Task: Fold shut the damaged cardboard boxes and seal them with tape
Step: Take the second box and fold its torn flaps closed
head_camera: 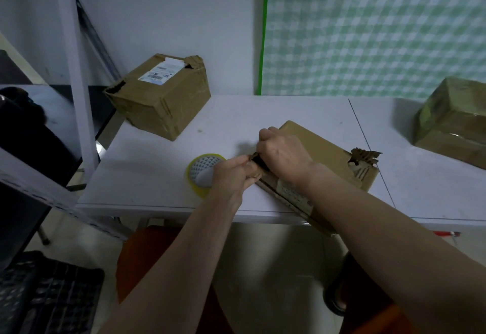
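Working end: both hands meet at the box (pixel 319 149) left end, near the table (pixel 163 189) front edge
Left hand (pixel 231 173): fingers pinch a torn flap
Right hand (pixel 281 155): curled over the same end, gripping it
Box axis: runs rightward from the fingers
Tape (pixel 201 173): just left of the left hand, nearer it

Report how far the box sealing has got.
Done: nothing looks freshly finished; the box at the back left still shows torn corners. In hand: the left hand and right hand both grip the torn end of the flat box at the table's front edge. Left: its far corner is ragged, the tape roll lies unused, and the right-hand box waits.
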A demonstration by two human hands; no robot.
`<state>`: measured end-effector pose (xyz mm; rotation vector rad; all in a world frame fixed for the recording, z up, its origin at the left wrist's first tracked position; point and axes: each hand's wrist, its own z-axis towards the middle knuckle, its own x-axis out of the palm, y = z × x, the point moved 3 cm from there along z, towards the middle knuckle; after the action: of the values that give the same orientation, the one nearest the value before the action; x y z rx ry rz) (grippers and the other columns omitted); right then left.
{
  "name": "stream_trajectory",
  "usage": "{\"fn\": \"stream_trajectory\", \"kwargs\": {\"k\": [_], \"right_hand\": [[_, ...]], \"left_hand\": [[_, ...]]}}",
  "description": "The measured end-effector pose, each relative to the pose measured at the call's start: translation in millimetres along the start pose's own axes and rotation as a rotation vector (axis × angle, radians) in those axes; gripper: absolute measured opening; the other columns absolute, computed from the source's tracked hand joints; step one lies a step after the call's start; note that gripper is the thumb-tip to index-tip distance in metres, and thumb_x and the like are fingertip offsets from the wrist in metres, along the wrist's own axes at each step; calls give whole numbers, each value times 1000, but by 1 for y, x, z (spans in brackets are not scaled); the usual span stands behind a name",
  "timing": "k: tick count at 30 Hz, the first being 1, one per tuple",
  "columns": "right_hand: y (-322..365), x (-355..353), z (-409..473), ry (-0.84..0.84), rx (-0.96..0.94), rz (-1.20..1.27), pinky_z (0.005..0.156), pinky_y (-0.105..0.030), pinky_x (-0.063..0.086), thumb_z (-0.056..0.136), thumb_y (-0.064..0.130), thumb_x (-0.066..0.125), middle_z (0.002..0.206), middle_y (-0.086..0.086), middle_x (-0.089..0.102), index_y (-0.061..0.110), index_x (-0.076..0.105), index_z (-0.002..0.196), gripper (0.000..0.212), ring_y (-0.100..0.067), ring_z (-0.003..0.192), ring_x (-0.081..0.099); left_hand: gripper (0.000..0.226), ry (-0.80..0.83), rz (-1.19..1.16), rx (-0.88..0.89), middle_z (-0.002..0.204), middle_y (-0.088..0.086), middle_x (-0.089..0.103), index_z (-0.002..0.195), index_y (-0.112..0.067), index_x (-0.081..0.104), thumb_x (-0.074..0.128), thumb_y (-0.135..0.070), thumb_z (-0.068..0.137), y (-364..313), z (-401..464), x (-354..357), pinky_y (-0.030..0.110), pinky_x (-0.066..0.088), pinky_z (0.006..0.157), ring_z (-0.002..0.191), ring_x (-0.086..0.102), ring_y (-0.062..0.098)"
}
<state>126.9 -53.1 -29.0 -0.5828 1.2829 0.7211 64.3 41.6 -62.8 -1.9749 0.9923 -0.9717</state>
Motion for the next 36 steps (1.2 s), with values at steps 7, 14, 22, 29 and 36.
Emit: {"fn": "stream_trajectory", "kwargs": {"k": [7,14,22,29,36], "right_hand": [[-3,-3,-5,-135,-81,175,45,-31,40,77,4,68,82,-8,55,5,66,72,6,-24,71,52],[-4,6,3,-119,-51,272,51,-38,46,79,4,65,78,-10,58,3,67,70,9,-30,76,56],[-39,-19,-27,-146,473,472,92,-30,41,93,12,56,112,-6,56,16,71,105,19,-23,108,50],[-14,-7,-65,-85,540,389,98,-26,28,87,27,63,126,-8,48,13,66,113,29,-26,117,37],[2,18,-78,-13,504,248,108,-35,29,80,28,72,148,-10,26,20,41,136,64,-28,131,25]], "left_hand": [[31,-91,-51,-30,113,24,63,121,8,58,52,10,91,2,4,-2,37,52,83,108,62,33],[19,-159,-100,-29,102,22,64,107,8,63,56,9,89,1,8,1,33,53,75,96,63,29],[19,-229,115,93,111,19,65,109,-2,64,53,1,94,-5,11,-4,25,57,68,100,66,30],[24,-118,920,1035,94,8,64,94,-7,69,60,8,77,-27,-11,26,28,50,77,80,61,20],[15,-34,1467,480,110,14,64,99,-5,61,50,-6,90,-27,1,36,33,42,82,106,55,33]]}}
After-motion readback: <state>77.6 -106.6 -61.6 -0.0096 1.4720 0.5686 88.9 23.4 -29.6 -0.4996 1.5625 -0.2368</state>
